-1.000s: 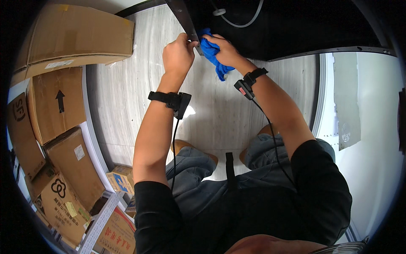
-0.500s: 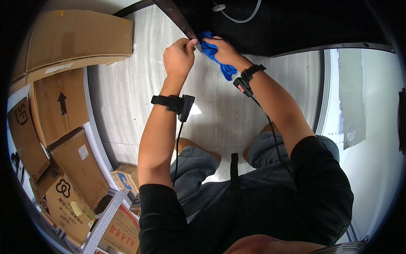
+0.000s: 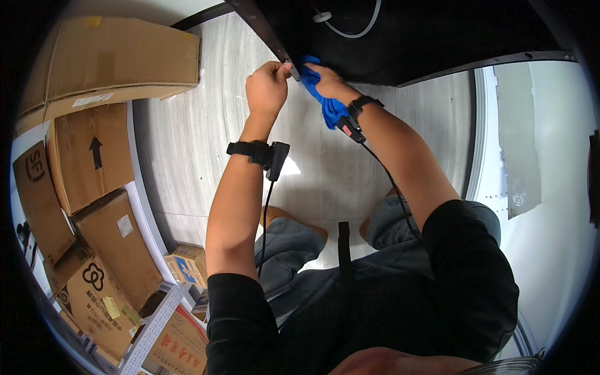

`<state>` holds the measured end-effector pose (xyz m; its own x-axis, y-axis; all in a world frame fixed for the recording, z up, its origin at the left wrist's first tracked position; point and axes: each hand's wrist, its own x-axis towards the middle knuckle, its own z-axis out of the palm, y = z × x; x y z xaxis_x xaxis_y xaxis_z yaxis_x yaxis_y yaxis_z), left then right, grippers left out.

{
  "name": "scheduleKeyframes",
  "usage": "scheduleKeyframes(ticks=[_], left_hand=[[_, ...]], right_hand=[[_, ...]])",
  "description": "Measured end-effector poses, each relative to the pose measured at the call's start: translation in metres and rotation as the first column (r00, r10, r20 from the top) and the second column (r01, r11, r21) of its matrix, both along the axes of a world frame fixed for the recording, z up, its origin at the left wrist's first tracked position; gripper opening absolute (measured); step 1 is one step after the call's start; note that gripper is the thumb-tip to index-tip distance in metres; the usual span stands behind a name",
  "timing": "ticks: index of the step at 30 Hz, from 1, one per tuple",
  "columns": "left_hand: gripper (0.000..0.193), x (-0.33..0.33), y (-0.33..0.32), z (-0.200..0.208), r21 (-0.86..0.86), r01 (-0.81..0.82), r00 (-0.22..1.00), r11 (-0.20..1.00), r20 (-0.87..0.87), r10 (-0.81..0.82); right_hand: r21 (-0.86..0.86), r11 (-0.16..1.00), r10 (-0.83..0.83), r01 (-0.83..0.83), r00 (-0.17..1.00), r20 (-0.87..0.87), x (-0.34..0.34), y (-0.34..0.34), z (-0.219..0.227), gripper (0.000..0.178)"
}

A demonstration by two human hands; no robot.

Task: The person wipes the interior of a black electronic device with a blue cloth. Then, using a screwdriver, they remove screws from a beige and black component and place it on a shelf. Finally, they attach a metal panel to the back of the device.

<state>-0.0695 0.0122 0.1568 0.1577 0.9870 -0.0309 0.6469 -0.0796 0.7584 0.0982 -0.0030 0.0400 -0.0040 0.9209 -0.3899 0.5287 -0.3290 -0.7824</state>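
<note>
A blue cloth (image 3: pixel 332 111) is bunched under my right hand (image 3: pixel 331 83), whose fingers press it against the inner side of a black metal edge (image 3: pixel 261 28). Part of the cloth hangs below the hand toward the wrist. My left hand (image 3: pixel 266 92) is closed at the lower end of that same edge, its thumb and bent fingers pinching the corner from the outer side. The edge belongs to a large black cabinet-like body (image 3: pixel 412 37) at the far side. Each wrist carries a black strap with a small cabled device.
Cardboard boxes (image 3: pixel 125 56) are stacked along the left, with a white perforated shelf frame (image 3: pixel 150 331) near the lower left. A white tube (image 3: pixel 350 32) hangs in the black body. Pale wood-look flooring (image 3: pixel 306 150) lies below my hands; a white wall (image 3: pixel 556 156) stands at right.
My right hand and the blue cloth have shifted slightly toward me along the black edge. My left hand keeps its hold at the corner. The whole view has moved a little.
</note>
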Motion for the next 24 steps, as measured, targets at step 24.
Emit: scheduleKeyframes(ticks=[24], left_hand=[[0.047, 0.137, -0.047, 0.125, -0.028, 0.224, 0.653, 0.974, 0.747, -0.129]], right_hand=[[0.655, 0.731, -0.278, 0.194, 0.960, 0.026, 0.186, -0.139, 0.336, 0.038]])
